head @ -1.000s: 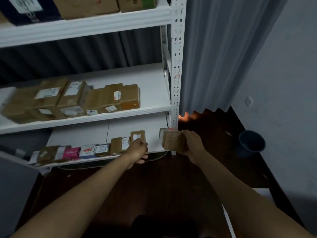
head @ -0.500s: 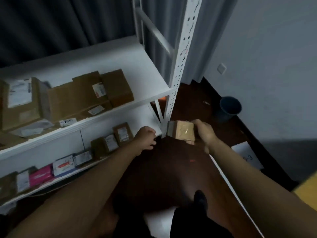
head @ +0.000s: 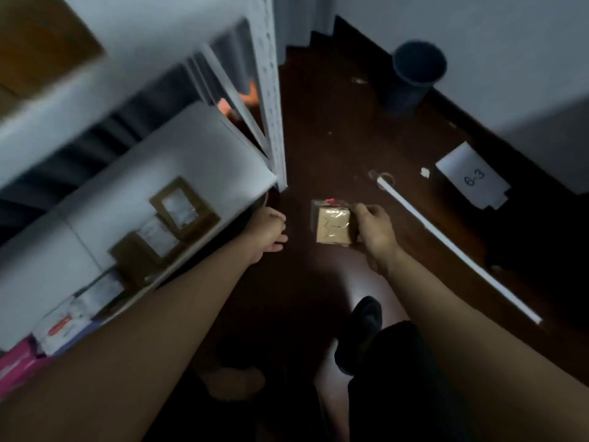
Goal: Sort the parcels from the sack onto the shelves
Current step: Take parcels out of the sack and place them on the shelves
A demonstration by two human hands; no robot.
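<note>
Far left: pink packet (head: 14, 365) and labelled cartons (head: 149, 240) lined along lower shelf (head: 204, 145), blurred, labels unreadable. Left hand (head: 266, 229) beside shelf corner, fingers loosely curled, holding nothing. Small brown parcel (head: 331, 226) gripped by right hand (head: 373, 231), fingers wrapped round its right side, over dark floor (head: 318, 129), clear of shelf. Red mark on parcel top, illegible. Judged mid-carry; best turned label-up, checked, then slid into free shelf space beside cartons without knocking them. Right: white strip (head: 446, 247), paper sheet (head: 473, 178) marked "6-3", dark bin (head: 414, 74).
</note>
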